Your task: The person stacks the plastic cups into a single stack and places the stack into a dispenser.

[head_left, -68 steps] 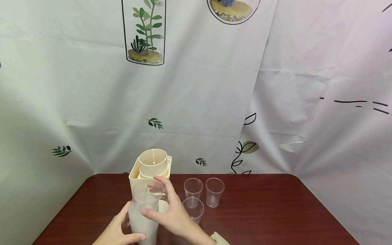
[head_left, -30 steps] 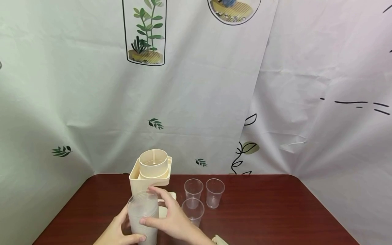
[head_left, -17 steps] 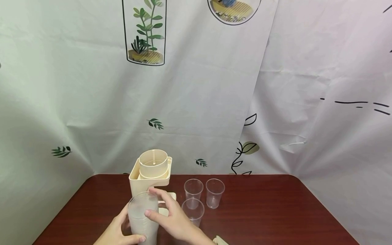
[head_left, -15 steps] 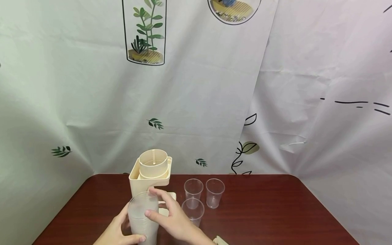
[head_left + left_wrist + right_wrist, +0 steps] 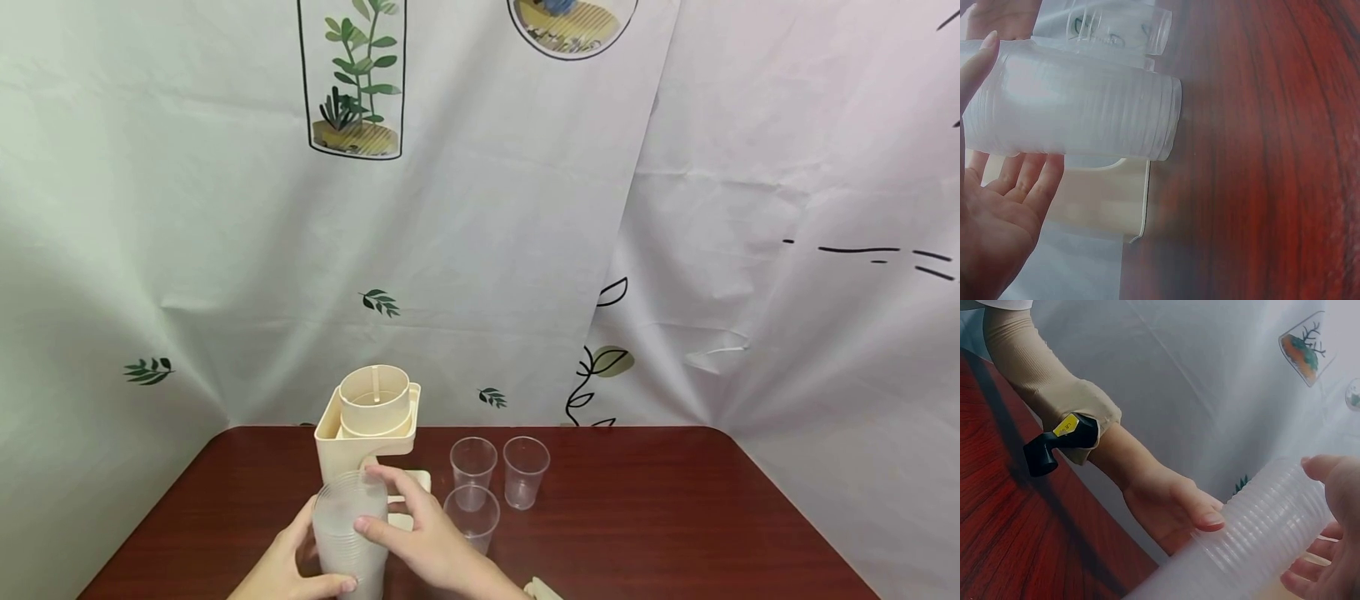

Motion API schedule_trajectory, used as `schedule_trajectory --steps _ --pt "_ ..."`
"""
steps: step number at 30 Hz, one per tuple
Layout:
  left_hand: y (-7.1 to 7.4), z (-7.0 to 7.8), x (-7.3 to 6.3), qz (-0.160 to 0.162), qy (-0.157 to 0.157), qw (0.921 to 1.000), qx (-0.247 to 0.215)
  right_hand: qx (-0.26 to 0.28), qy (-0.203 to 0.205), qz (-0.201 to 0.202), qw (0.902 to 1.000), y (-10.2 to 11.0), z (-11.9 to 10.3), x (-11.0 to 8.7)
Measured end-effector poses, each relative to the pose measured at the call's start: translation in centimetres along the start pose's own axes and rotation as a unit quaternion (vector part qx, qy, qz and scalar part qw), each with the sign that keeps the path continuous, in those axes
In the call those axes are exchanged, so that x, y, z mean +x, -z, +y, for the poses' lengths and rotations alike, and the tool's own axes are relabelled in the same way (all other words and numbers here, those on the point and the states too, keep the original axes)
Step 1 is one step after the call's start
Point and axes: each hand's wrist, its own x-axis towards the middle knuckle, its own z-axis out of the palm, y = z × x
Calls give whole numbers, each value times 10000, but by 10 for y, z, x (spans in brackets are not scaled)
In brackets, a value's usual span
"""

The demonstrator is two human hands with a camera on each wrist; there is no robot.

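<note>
The left hand (image 5: 288, 560) is gripping the cup stack (image 5: 347, 547) lower down, seemingly bearing its weight. Up top, the right hand (image 5: 429, 533) is pinching it too, probably for steadiness!

I have room over the table (image 5: 675, 517) to the right of the three cups (image 5: 474, 502); the cream container (image 5: 347, 457) blocks the right hand (image 5: 420, 533) ahead, the cup stack (image 5: 348, 540) and left hand (image 5: 287, 560) block it leftward.
</note>
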Motion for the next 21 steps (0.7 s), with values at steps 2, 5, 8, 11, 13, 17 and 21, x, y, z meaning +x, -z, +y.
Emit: schedule_trajectory --steps 2,5,8,11,13,17,21 --pt "0 0 0 26 -79 10000 24 30 -11 -15 10000 0 0 0" --pt "-2 0 0 90 -357 9993 107 49 -15 -37 10000 0 1 0" --pt "-3 -1 1 185 -620 9977 220 30 -45 -46 10000 0 1 0" --pt "-2 -1 1 238 -676 9970 279 0 -103 -57 9999 1 1 0" --pt "-2 -1 1 256 -668 9970 292 -28 -100 -65 9999 2 1 -1" --pt "-2 -2 1 206 -471 9983 262 -77 56 -55 9999 5 3 0" --pt "-1 -3 1 164 -336 9990 257 -71 284 34 9996 10 4 -1"
